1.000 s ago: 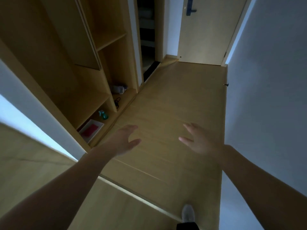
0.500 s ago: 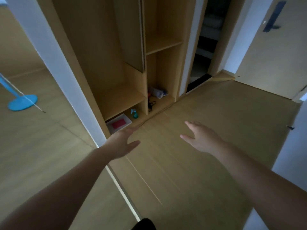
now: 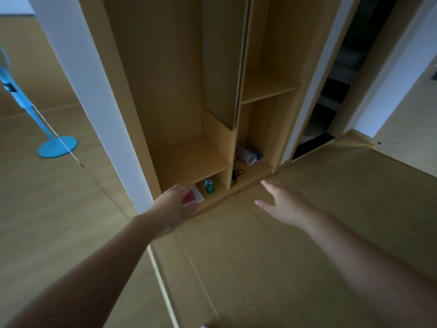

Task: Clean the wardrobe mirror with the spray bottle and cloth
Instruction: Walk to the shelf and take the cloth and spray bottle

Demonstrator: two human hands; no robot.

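A small green spray bottle (image 3: pixel 209 186) stands in the lowest compartment of the open wooden wardrobe (image 3: pixel 189 159). Beside it on the left lies a white tray (image 3: pixel 199 195) with a red cloth (image 3: pixel 189 198) in it. My left hand (image 3: pixel 173 204) reaches toward the tray with straight fingers and covers part of it; it holds nothing. My right hand (image 3: pixel 282 202) hovers over the floor to the right, fingers spread and empty. The wardrobe mirror (image 3: pixel 54 185) fills the left of the view and reflects the floor.
A blue fan stand (image 3: pixel 56 145) shows as a reflection in the mirror. Bundled items (image 3: pixel 247 156) and a dark cord (image 3: pixel 237 175) lie in the right-hand lower compartment. A dark doorway (image 3: pixel 331 110) opens beyond the wardrobe. Wooden floor (image 3: pixel 272 268) spreads below my arms.
The view has swung left and closer to the wardrobe. My left hand has come forward over the tray with the red cloth; my right hand has stayed open beside it.
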